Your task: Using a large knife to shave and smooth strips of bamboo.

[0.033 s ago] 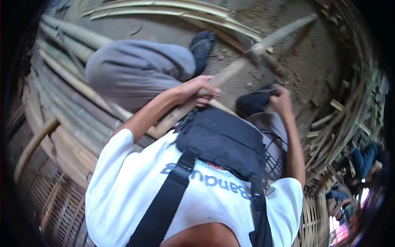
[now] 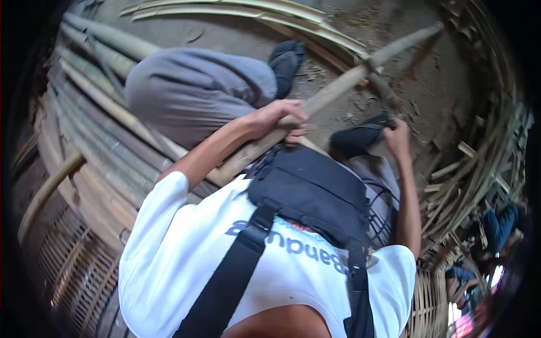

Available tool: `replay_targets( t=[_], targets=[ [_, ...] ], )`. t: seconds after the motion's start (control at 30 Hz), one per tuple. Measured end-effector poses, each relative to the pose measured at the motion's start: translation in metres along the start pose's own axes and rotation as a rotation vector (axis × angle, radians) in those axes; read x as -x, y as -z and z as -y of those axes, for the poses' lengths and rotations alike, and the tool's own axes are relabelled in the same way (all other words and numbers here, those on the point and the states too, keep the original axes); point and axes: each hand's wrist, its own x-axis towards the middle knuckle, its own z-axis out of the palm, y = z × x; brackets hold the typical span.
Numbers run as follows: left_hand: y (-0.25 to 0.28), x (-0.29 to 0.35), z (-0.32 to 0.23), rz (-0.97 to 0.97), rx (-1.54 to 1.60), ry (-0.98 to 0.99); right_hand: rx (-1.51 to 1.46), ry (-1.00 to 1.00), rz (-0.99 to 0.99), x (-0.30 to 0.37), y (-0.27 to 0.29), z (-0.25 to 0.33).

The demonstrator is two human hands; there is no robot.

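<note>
One wooden pole [image 2: 338, 87] slants across the middle, its far end toward one to two o'clock, its near end just left of centre, toward nine. The person's left hand [image 2: 280, 120], just above centre at twelve, holds it, fingers curled around its lower half. The right hand [image 2: 397, 134], between two and three o'clock, is apart from the pole, fingers curled narrow; I cannot tell what, if anything, they hold.

One curved stick [image 2: 384, 90] meets the pole at one to two o'clock. One black bag [image 2: 310, 177] takes up the space just below the left hand. Two dark shoes show: one [image 2: 286, 63] at twelve, one [image 2: 358, 137] beside the right hand.

Farther out, at least two pale split strips [image 2: 225, 9] lie at twelve; several long poles [image 2: 101, 79], too overlapped to count, at ten; one slatted panel [image 2: 76, 267] at eight; an uncountable heap of strips [image 2: 459, 169] at three.
</note>
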Motion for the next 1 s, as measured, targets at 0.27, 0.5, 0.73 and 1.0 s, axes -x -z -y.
replay_targets(
  t=[0.27,0.5,0.73,1.0],
  targets=[
    [-0.017,0.106,0.024,-0.535,-0.954,-0.419,-0.109,-0.319,-0.036,-0.006,0.008,0.036],
    [-0.009,0.125,0.04,-0.545,-0.779,-0.353,-0.108,-0.003,0.011,0.014,-0.018,0.079],
    [-0.019,0.103,0.064,-0.894,-1.246,-0.607,0.103,-0.168,-0.117,-0.026,0.009,0.036],
    [-0.034,0.096,0.045,-0.881,-1.266,-0.563,0.044,-0.192,-0.07,-0.019,-0.011,0.008]
  ],
)
